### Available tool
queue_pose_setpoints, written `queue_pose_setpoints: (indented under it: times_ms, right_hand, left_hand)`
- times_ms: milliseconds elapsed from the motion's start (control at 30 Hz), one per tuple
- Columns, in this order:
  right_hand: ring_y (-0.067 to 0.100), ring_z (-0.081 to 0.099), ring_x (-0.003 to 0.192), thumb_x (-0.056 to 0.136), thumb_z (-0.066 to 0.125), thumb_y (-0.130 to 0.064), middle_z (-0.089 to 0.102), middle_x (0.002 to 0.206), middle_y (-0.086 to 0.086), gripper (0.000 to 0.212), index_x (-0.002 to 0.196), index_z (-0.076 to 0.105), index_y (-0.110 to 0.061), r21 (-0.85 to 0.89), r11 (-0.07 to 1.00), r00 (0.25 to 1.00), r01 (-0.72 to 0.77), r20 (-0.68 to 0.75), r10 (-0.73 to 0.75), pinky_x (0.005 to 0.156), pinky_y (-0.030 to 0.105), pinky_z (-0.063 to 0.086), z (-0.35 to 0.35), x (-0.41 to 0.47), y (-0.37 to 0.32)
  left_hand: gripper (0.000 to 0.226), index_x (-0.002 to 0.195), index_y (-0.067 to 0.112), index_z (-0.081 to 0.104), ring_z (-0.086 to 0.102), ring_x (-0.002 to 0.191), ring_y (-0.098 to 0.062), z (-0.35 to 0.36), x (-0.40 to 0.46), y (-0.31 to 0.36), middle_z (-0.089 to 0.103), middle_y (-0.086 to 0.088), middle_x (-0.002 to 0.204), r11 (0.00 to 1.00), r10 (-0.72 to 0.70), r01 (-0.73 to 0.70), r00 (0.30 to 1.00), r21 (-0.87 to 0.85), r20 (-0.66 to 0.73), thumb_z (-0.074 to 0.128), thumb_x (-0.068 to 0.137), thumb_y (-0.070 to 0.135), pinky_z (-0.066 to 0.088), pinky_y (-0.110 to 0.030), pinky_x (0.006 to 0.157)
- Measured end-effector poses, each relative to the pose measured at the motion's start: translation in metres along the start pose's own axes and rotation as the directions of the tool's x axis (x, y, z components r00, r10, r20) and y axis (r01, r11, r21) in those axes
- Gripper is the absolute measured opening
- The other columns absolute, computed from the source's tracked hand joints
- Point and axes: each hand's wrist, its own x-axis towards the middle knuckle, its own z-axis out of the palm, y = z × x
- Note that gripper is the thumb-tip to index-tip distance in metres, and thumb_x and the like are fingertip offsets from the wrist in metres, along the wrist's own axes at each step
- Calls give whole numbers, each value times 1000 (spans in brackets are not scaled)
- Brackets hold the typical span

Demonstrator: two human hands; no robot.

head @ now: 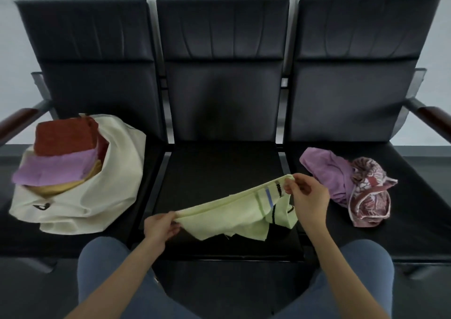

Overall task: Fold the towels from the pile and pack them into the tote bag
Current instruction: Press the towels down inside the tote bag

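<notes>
A pale yellow towel with blue and black stripes hangs stretched above the middle seat. My left hand pinches its near left corner and my right hand pinches its far right corner. The cream tote bag lies on the left seat with folded towels sticking out of its mouth: a rust-red one on top, a lilac one under it, an orange one lower down. The pile on the right seat holds a crumpled lilac towel and a maroon patterned towel.
Three black padded seats joined in a row, the middle seat bare beneath the towel. Wooden armrests at both ends. My knees in blue trousers are close to the front edge of the seats.
</notes>
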Motion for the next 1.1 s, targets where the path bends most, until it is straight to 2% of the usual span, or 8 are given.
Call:
queue_pose_setpoints:
  times_ms: [200,333,400,533,667,833,1000,1100]
  right_hand:
    - [6,67,66,88,64,-6,70,74,1,7,93,70,-4,119,989,983,87,-170,-66,64,10,51,-14,9,-28]
    - [16,70,65,88,66,-7,70,81,14,4,88,68,-10,267,960,969,81,-247,-13,67,25,58,-22,21,-40]
    - [18,71,67,87,68,-10,68,92,19,6,89,67,-16,311,947,965,81,-262,3,63,27,58,-23,24,-47]
    - [18,69,57,92,62,-11,68,77,10,2,94,62,-10,395,913,961,98,-276,17,47,25,54,-26,20,-68]
    - [9,54,42,91,64,-14,62,72,11,6,95,61,-9,321,928,945,188,-316,-82,41,21,46,-24,16,-73]
    - [4,54,44,91,63,-9,60,68,7,5,94,59,-9,308,931,956,195,-273,-109,44,14,44,-11,24,-70]
    - [10,69,64,92,59,-3,68,81,11,6,98,58,-4,304,949,994,86,-89,-62,62,19,57,0,66,-68]
    - [8,71,75,94,56,-3,68,92,12,7,100,56,-2,267,961,997,74,18,-81,73,22,58,7,95,-73]
  left_hand:
    - [8,88,4,68,64,83,-21,30,-35,98,67,-11,89,883,388,-397,918,-251,-85,64,86,-3,52,-24,66]
    - [13,91,4,72,64,73,-11,38,-69,149,68,-2,81,757,572,-575,813,-311,-111,64,83,-3,52,-20,65]
    - [17,88,10,73,63,70,-7,38,-82,163,68,4,77,673,672,-693,719,-259,-176,61,82,0,49,-17,61]
    - [23,81,20,72,61,70,-3,29,-98,170,67,7,76,469,864,-882,467,-41,-189,60,79,0,46,-12,63]
    - [17,86,7,74,65,61,-11,16,-92,174,69,-6,72,340,925,-940,335,-2,-177,62,79,-3,48,-14,58]
    - [17,93,8,74,70,60,-17,14,-66,185,71,-6,72,386,921,-922,383,28,-75,62,84,-1,56,-23,59]
    - [16,88,11,71,71,70,-15,27,-32,216,69,1,76,281,951,-934,303,222,69,58,88,1,59,-32,68]
    - [18,89,9,69,64,68,-14,36,-14,235,69,-4,77,169,961,-923,233,346,152,52,90,4,50,-17,67]
